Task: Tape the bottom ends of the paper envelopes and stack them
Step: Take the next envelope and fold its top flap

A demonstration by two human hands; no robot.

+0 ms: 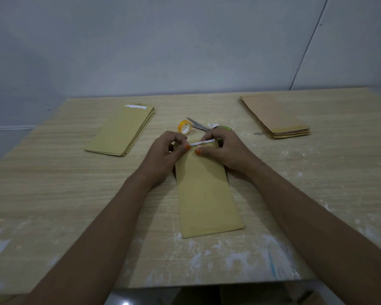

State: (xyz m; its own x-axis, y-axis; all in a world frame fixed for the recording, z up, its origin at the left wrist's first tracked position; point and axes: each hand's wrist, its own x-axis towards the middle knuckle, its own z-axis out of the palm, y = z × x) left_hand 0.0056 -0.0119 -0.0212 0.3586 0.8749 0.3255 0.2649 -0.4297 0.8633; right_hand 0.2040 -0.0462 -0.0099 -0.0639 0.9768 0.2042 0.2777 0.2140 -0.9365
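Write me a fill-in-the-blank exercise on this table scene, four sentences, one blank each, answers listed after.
1. Both hands, left hand and right hand, hold a strip of ____ over the far end of the middle envelope.
2. The tape roll lies beside a pair of ____.
3. The stack with a white strip on its top envelope lies on the person's ____ side.
4. The number of envelope stacks on the table is ____.

Missing words: tape; scissors; left; two
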